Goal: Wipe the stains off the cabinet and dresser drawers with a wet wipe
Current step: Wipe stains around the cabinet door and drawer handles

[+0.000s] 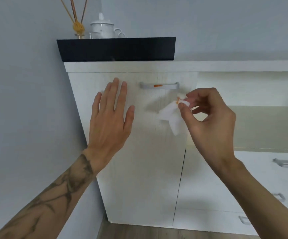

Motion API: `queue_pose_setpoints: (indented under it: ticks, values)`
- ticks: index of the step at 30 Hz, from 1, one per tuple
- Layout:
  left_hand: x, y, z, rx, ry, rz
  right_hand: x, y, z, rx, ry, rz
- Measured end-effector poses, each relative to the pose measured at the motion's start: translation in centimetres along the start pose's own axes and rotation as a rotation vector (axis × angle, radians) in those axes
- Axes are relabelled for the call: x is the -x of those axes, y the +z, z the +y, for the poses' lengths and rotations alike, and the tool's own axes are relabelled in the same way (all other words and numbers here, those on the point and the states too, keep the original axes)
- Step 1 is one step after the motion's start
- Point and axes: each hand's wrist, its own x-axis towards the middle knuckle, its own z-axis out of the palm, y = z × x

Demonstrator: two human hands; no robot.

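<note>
The wet wipe (171, 116) hangs crumpled in front of the cabinet door (139, 152), just below and to the right of the door handle (159, 85), pinched at its top corner between thumb and fingertips of the right hand (207, 118); that pinched corner carries an orange smear, which suggests the hand is bunching the cloth to bring up a cleaner patch, though this is only a reading of the grip. An orange stain (158, 85) sits on the middle of the handle bar, so the handle looks to be the spot in hand and is not yet clean. The left hand (110, 116) is spread flat with nothing in it, palm toward the door left of the handle, probably bracing the door so it does not swing under rubbing; whether the palm presses the surface or hovers just off it cannot be told. To the right, the dresser drawers (260, 169) are cut off by the frame edge and partly covered by the right forearm, so any stains there cannot be made out. On top, a black tray (115, 49) hides the bases of a white teapot (102, 28) and a reed diffuser (78, 28)
</note>
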Motion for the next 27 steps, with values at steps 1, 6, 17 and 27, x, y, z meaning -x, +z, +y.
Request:
queue_pose_setpoints:
  ticks: [1,6,17,27]
  values:
    - [-0.9,0.0,-0.2,0.012,0.016,0.014,-0.7,0.1,-0.8,0.009,0.007,0.006]
    - [-4.6,0.0,-1.6,0.017,0.062,0.078,-4.1,1.3,-2.6,0.161,-0.031,0.014]
    - [-6.4,3.3,-5.0,-0.036,0.180,0.166,-5.3,3.2,0.5,0.366,-0.168,-0.031]
    - [-7.0,5.6,-5.8,-0.061,0.212,0.274,-6.0,4.7,3.0,0.302,-0.277,-0.027]
